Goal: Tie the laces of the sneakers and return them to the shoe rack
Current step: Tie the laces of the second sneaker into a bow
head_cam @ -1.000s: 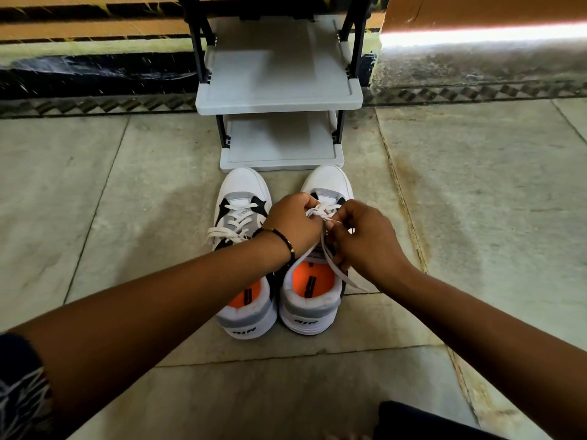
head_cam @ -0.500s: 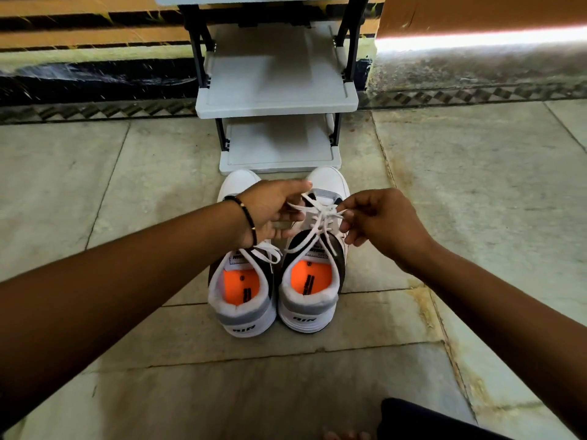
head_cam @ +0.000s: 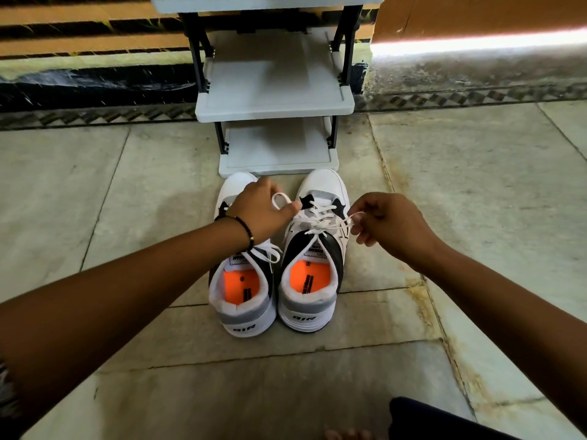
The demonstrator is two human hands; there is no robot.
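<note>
Two white, black and grey sneakers with orange insoles stand side by side on the floor, heels toward me. My left hand [head_cam: 261,212] pinches a loop of the right sneaker's [head_cam: 313,271] white lace [head_cam: 320,224], held over the left sneaker [head_cam: 243,290]. My right hand [head_cam: 386,222] pinches the other loop of that lace at the shoe's right side. The lace is stretched taut between both hands, with a knot over the tongue. The left sneaker's lace lies in a bow, partly hidden under my left wrist. The grey shoe rack [head_cam: 274,103] stands just beyond the toes.
The rack's two lower shelves hold nothing. Stone floor tiles [head_cam: 476,192] spread on both sides. A wall with a dark patterned skirting [head_cam: 95,90] runs behind the rack. A dark-clothed knee [head_cam: 428,420] and toes show at the bottom edge.
Both hands have moved apart, drawing the two lace loops outward and tightening the bow on the right sneaker. The camera has tilted so the shoes sit lower in view.
</note>
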